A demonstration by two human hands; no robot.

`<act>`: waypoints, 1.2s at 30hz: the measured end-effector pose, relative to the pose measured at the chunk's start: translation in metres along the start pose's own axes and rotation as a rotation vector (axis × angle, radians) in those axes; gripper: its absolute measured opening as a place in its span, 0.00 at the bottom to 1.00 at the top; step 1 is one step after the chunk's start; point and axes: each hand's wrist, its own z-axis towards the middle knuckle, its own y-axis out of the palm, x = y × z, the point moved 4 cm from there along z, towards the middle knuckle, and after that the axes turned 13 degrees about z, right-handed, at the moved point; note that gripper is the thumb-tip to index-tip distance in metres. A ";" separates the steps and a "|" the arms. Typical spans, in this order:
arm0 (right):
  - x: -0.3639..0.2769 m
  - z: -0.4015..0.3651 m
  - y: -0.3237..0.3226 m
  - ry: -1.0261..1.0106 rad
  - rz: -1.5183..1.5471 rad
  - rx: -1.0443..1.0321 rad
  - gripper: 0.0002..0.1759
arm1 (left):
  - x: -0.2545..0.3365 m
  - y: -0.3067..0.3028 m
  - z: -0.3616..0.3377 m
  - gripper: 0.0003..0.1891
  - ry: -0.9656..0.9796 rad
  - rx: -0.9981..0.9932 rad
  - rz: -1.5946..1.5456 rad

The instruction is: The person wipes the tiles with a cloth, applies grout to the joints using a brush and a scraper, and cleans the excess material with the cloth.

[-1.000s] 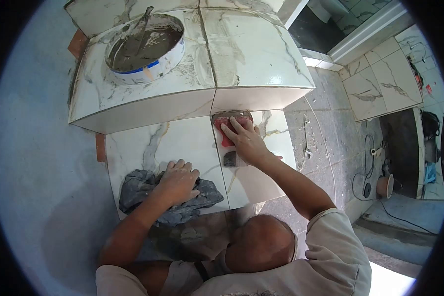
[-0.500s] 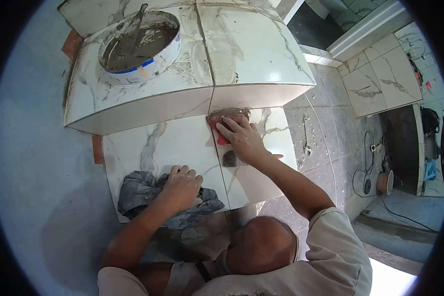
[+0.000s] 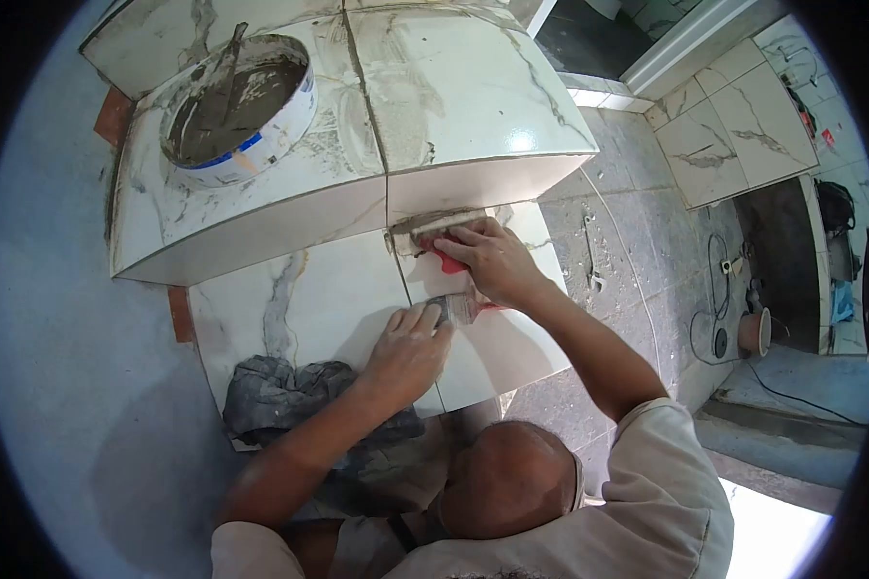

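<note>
My right hand (image 3: 500, 265) grips a red scraper (image 3: 451, 259) with grey paste along its edge, pressed to the corner where the white marbled tile tread (image 3: 357, 285) meets the riser (image 3: 309, 227). My left hand (image 3: 410, 352) has its fingers curled onto the dark bristle end of a paintbrush (image 3: 463, 309) lying on the tread. The brush has a metal ferrule and a reddish handle. A crumpled dark grey cloth (image 3: 285, 396) lies beside my left forearm.
On the upper tiled step stands a white bucket (image 3: 290, 121) of grey paste with a stick-like tool (image 3: 232, 77) in it. A smeared joint (image 3: 362, 82) crosses that step. Cables (image 3: 714, 289) and a pot (image 3: 755, 331) lie on the floor at right.
My left hand has left the grey cloth and moved right to the paintbrush. My right hand has tilted the scraper and shifted slightly right along the corner. The view has shifted a little.
</note>
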 end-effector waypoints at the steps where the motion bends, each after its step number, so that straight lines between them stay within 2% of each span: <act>1: -0.001 -0.002 -0.006 -0.011 0.076 -0.104 0.32 | 0.002 0.009 0.005 0.21 0.006 0.002 0.004; 2: 0.001 -0.006 -0.009 -0.009 0.073 -0.099 0.32 | 0.004 0.015 0.010 0.21 0.009 0.062 0.063; 3: 0.004 -0.009 -0.017 -0.039 0.013 0.001 0.31 | 0.004 0.014 0.016 0.22 0.007 0.127 0.121; 4: 0.006 -0.014 -0.023 -0.065 -0.043 0.097 0.31 | 0.004 0.015 0.018 0.22 0.009 0.130 0.119; 6: 0.023 -0.016 -0.015 -0.053 -0.075 0.141 0.31 | 0.000 0.016 0.020 0.23 -0.124 0.183 0.138; 7: 0.031 -0.018 -0.008 -0.041 -0.103 0.186 0.31 | 0.000 0.018 0.020 0.23 -0.117 0.179 0.136; 11: 0.043 -0.022 0.029 -0.030 -0.215 0.221 0.34 | -0.013 0.031 0.014 0.22 -0.107 0.118 0.056; 15: 0.037 -0.021 0.012 0.019 -0.032 0.121 0.30 | -0.018 0.017 0.002 0.20 -0.068 0.045 0.018; 16: 0.034 -0.026 0.004 0.027 -0.030 0.127 0.30 | -0.023 0.014 0.001 0.20 -0.064 -0.006 0.012; 18: 0.030 -0.034 -0.009 0.006 -0.119 -0.004 0.28 | -0.033 0.007 -0.007 0.22 -0.051 -0.014 0.018; 23: 0.018 -0.045 -0.041 0.077 -0.039 0.109 0.27 | -0.042 -0.016 -0.026 0.28 -0.112 -0.008 0.075; 26: 0.039 -0.054 -0.040 0.555 0.075 0.256 0.30 | -0.044 -0.011 -0.027 0.34 -0.132 -0.022 0.050; 27: 0.040 -0.052 -0.039 0.557 0.073 0.261 0.30 | -0.040 -0.010 -0.022 0.34 -0.112 0.005 0.003; 29: 0.045 -0.049 -0.032 0.725 0.095 0.272 0.28 | -0.033 -0.003 -0.010 0.35 -0.092 0.032 -0.041; 31: 0.040 -0.037 -0.025 0.771 0.072 0.255 0.28 | -0.026 0.010 0.001 0.34 -0.005 0.038 -0.071; 32: 0.038 -0.030 -0.022 0.810 0.045 0.232 0.28 | -0.025 0.016 0.002 0.30 0.013 0.045 -0.041; 33: 0.033 -0.023 -0.022 0.811 0.044 0.234 0.28 | -0.027 0.018 0.001 0.30 0.015 0.045 -0.040; 35: 0.022 -0.010 -0.017 0.846 0.129 0.109 0.21 | -0.032 0.021 -0.008 0.26 0.019 0.031 -0.032; 36: 0.016 -0.005 -0.009 0.795 0.155 0.175 0.15 | -0.035 0.018 -0.014 0.26 0.022 0.028 -0.033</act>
